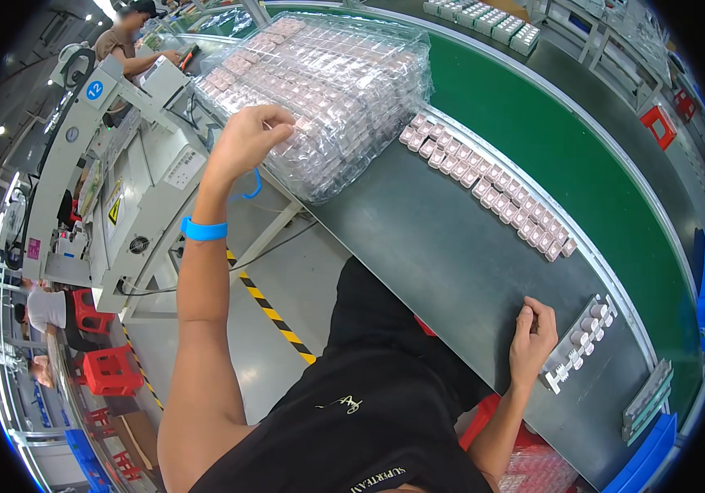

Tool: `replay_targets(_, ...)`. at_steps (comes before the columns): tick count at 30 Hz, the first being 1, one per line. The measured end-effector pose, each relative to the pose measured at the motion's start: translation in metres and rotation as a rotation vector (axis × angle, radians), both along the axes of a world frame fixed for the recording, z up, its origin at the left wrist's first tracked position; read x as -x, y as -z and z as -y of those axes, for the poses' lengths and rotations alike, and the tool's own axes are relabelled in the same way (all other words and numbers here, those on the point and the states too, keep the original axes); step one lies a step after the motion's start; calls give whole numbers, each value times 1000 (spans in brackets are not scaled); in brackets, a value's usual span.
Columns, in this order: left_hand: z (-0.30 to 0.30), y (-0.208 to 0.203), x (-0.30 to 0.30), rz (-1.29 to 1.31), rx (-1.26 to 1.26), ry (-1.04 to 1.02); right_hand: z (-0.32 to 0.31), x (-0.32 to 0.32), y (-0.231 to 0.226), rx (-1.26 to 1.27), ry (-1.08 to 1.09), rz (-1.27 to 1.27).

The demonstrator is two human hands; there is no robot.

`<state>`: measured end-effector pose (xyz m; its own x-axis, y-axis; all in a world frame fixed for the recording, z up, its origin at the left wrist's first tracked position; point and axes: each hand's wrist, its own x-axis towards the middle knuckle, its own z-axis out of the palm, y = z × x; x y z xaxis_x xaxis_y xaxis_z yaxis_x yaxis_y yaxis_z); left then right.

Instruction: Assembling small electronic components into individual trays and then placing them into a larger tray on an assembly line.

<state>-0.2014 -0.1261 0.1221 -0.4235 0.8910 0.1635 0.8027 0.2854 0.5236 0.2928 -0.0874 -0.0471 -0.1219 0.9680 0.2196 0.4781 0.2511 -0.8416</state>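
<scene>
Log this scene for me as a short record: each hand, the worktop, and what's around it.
Left hand: raised at the plastic-wrapped stack of pink parts; contact unclear
Left wrist: blue wristband
Right hand: fingers curled, beside a row of white parts
Worktop: dark grey, with small pink parts lined along its far side
Beyond worktop: green conveyor belt
Floor, left: yellow-and-black tape, red stool

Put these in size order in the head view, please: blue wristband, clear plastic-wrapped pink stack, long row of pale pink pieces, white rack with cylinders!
1. Clear plastic-wrapped pink stack
2. Row of pale pink pieces
3. White rack
4. Blue wristband
</scene>
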Motion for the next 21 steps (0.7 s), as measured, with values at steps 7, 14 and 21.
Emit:
replay_targets(7, 4, -4, 4, -5, 5, 71, 1, 2, -4, 21, 10, 6)
replay_targets(14, 2, -5, 3, -16, 5, 62, 0, 1, -2, 21, 13, -6)
replay_targets(21, -2, -8, -3, -56, 52, 14, 0, 2, -2, 24, 14, 1)
